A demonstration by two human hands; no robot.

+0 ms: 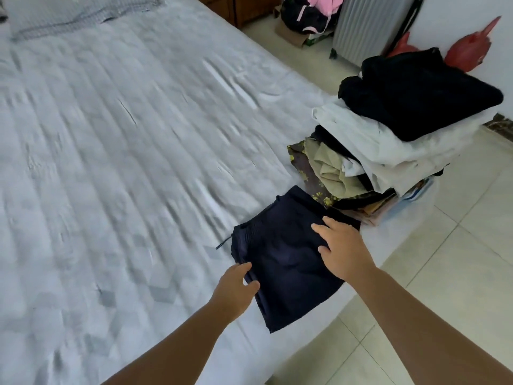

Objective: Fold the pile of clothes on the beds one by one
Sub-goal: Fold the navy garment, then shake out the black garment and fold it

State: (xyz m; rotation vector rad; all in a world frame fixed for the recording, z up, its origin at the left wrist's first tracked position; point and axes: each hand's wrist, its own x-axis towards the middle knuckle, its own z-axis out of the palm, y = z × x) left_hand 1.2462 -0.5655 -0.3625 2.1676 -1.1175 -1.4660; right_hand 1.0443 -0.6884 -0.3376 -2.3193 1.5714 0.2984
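Note:
Folded navy shorts point(283, 262) with a drawstring lie flat near the bed's right edge. My left hand point(236, 287) pinches the shorts' left edge between thumb and fingers. My right hand point(344, 251) lies flat on top of the shorts, fingers straight and spread. Just beyond the shorts, at the bed's right edge, stands a tall stack of clothes point(388, 151): a black garment point(422, 95) on top, white pieces under it, then beige and patterned ones.
The bed point(125, 162) with a pale grey quilted cover stretches left and away, a pillow point(69, 15) at its far end. Tiled floor point(458, 268) lies to the right. A suitcase point(366, 26), bags and red items stand by the far wall.

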